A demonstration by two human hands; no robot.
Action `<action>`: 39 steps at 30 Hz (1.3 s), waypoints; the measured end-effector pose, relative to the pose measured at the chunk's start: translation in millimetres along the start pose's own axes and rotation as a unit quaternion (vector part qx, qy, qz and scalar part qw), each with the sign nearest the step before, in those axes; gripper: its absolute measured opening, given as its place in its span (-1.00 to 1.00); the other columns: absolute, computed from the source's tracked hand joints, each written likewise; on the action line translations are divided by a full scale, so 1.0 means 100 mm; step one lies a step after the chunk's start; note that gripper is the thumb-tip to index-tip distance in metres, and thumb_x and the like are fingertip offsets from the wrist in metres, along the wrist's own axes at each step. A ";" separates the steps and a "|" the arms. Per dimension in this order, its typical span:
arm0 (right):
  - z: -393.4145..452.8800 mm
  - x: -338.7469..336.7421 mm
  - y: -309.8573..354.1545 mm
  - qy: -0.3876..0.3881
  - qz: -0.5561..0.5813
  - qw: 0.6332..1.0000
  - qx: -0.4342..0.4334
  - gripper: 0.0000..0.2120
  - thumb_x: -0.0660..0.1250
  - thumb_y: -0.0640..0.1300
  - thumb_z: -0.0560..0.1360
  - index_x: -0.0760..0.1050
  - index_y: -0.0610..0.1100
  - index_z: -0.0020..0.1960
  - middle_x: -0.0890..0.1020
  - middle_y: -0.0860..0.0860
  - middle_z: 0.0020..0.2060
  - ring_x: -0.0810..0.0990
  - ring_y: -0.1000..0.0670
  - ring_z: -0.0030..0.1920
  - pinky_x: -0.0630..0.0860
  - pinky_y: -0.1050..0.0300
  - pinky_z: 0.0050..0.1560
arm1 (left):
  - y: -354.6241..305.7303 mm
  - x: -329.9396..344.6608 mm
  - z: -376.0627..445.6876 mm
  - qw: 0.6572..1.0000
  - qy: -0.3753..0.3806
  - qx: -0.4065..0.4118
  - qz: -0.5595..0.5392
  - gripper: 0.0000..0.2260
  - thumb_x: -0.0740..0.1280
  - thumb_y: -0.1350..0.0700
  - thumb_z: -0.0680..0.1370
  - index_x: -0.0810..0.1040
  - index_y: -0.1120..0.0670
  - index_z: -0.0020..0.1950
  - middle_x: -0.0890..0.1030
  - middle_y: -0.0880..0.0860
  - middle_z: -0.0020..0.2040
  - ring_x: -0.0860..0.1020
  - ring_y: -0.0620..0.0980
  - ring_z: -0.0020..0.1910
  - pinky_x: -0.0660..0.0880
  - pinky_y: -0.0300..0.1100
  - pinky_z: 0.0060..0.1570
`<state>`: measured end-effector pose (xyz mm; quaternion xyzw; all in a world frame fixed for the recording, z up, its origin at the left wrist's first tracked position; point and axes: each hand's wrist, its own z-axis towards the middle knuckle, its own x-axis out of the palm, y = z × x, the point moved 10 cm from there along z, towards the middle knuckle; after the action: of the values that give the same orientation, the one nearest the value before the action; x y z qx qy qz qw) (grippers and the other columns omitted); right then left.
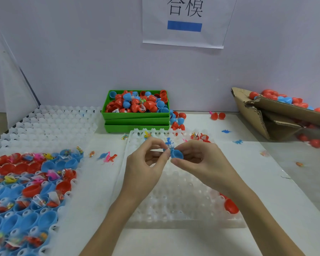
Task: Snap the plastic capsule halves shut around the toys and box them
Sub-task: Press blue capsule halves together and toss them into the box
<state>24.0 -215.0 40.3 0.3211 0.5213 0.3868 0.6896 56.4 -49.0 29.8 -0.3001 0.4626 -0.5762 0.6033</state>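
while both hands hover over the clear dimpled plastic tray [183,206], the right hand [198,159] pinches a blue plastic capsule half [176,154] and the left hand [146,159] curls its fingers [167,153] against its left rim. bare white desk [183,241] lies nearer; the stacked green plastic bins [136,122] stand behind the tray's far edge.

A bright green plastic bin [136,115] brims with red and blue capsule halves [137,102]. The small cup-shaped capsule half [176,153] in the fingers is sky blue. Translucent white moulded trays [183,204] show a grid of dimples on the pale white counter [277,200]. The torn corrugated cardboard box [277,111] is brown. The white wall sign [185,21] carries black characters and a blue bar.
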 end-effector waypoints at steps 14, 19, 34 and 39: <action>-0.04 -0.02 0.12 -0.009 0.002 1.000 -0.007 -0.75 0.51 0.01 0.50 0.71 -0.03 0.15 0.70 0.17 -0.22 0.65 0.09 -0.17 0.62 0.26 -0.13 | -0.12 -0.09 0.00 0.999 -0.029 0.032 -0.022 -0.72 0.52 0.19 0.55 0.60 -0.02 0.22 0.68 -0.21 0.08 0.67 -0.16 0.09 0.62 -0.33 0.05; -0.06 -0.15 0.17 -0.072 0.015 0.997 -0.031 -0.66 0.54 0.11 0.39 0.66 -0.02 0.10 0.71 0.13 -0.17 0.70 0.06 -0.14 0.67 0.21 -0.11 | -0.26 -0.10 -0.01 0.994 -0.021 0.103 0.025 -0.84 0.51 0.23 0.56 0.69 0.07 0.12 0.70 -0.07 0.06 0.68 -0.03 0.05 0.64 -0.26 0.05; -0.11 -0.06 0.25 -0.114 0.048 0.991 -0.057 -0.77 0.51 -0.12 0.51 0.69 -0.13 0.16 0.75 0.06 -0.06 0.75 0.06 -0.06 0.68 0.19 0.04 | -0.32 -0.03 -0.07 0.990 -0.022 0.131 0.044 -0.84 0.47 0.12 0.58 0.63 0.00 0.16 0.64 -0.12 0.07 0.63 -0.05 0.08 0.59 -0.31 0.03; -0.09 0.05 0.17 -0.084 0.150 0.985 -0.017 -0.80 0.50 -0.12 0.52 0.71 -0.11 0.13 0.76 0.10 -0.09 0.76 0.05 -0.07 0.64 0.30 -0.06 | -0.12 -0.03 -0.04 0.997 -0.017 0.028 -0.074 -0.84 0.45 0.12 0.59 0.62 -0.02 0.16 0.65 -0.08 0.12 0.66 0.02 0.11 0.67 -0.16 0.03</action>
<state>12.9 -201.6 50.4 0.4156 0.4003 0.4665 0.6704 47.8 -47.0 39.8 -0.3267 0.4124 -0.6265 0.5750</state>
